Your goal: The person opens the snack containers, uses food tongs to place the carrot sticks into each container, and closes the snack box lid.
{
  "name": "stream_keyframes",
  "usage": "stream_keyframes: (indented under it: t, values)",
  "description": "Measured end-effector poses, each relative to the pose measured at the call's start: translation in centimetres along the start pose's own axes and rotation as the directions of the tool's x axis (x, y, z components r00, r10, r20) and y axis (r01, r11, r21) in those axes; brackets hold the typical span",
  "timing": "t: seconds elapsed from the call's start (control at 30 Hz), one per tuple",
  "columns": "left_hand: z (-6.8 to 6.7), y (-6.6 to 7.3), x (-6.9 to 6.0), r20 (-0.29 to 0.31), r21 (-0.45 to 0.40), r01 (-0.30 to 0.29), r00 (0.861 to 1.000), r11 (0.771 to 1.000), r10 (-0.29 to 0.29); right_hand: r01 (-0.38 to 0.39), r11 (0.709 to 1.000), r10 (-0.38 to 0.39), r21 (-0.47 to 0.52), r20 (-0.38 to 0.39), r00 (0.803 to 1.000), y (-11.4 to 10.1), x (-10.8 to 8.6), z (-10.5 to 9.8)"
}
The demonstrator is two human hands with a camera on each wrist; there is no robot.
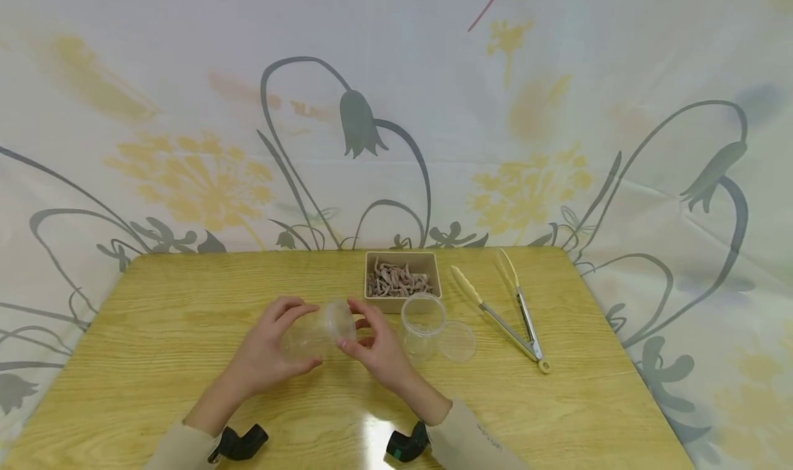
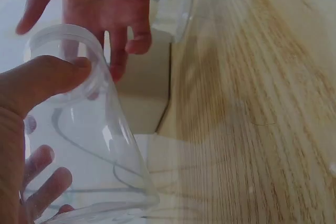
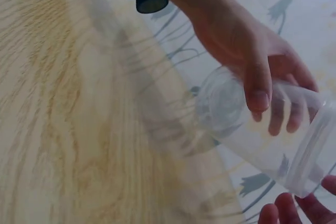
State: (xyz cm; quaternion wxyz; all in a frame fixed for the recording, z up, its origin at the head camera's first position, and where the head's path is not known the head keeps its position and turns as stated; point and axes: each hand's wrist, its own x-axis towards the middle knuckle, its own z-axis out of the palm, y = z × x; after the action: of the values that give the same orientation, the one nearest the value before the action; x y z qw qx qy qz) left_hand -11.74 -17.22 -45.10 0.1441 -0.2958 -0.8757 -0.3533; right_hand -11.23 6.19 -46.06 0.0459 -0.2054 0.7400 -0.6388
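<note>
My left hand (image 1: 268,349) grips a clear plastic jar (image 2: 100,135) lying on its side in the air, thumb on one side and fingers round the other. The jar's wide collar (image 1: 341,320) points right; whether a lid sits on it, I cannot tell. My right hand (image 1: 381,351) is at that collar with thumb and fingers spread apart at its edge; contact is unclear. In the right wrist view the left hand (image 3: 252,56) is round the jar (image 3: 252,135), while the right fingertips (image 3: 286,208) show beside the collar.
A second clear jar (image 1: 419,346) stands right of my right hand, beside a clear round disc (image 1: 456,340). Behind it is a beige box (image 1: 387,303) of greyish-brown strips (image 1: 399,281). Open tongs (image 1: 508,329) lie further right. A patterned cloth (image 1: 396,112) hangs behind the table.
</note>
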Motion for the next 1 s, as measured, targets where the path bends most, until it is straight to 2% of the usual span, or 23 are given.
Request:
stream_keyframes:
  t: [0.07,0.17,0.3,0.43,0.53,0.67,0.8,0.9,1.0]
  values:
    - [0.0,0.3,0.0,0.016,0.091,-0.075,0.997,0.993,0.074,-0.031,0.999,0.031,-0.033,0.006,1.0,0.2,-0.2,0.0]
    - [0.0,0.6,0.0,0.039,0.189,-0.171,0.985,0.967,0.166,-0.062,0.997,0.062,-0.051,0.008,0.998,0.5,-0.5,0.1]
    - [0.1,0.9,0.1,0.056,0.23,-0.219,0.976,0.948,0.212,-0.087,0.996,0.087,-0.009,0.012,0.996,0.9,-0.7,0.0]
    - [0.2,0.8,0.1,0.056,0.216,-0.235,0.972,0.948,0.228,-0.082,0.995,0.08,0.063,0.029,0.996,1.1,-0.8,-0.1]
    - [0.2,0.7,0.0,0.055,0.174,-0.226,0.974,0.958,0.22,-0.036,0.994,0.03,0.104,0.055,0.998,1.2,-0.8,-0.3]
    - [0.0,0.4,-0.3,0.067,0.103,-0.178,0.983,0.979,0.172,0.056,0.994,-0.065,0.089,0.105,0.992,1.2,-0.9,-0.5]
    - [-0.1,0.3,-0.7,0.082,0.097,-0.154,0.986,0.983,0.146,0.112,0.993,-0.118,0.049,0.142,0.983,1.0,-1.1,-0.7]
    - [0.0,0.2,-0.8,0.086,0.141,-0.179,0.982,0.974,0.168,0.085,0.996,-0.084,0.0,0.144,0.986,0.8,-1.2,-0.8]
    - [0.1,0.2,-0.8,0.083,0.187,-0.218,0.975,0.958,0.206,-0.001,0.997,0.01,-0.078,0.123,0.992,0.7,-1.3,-0.8]
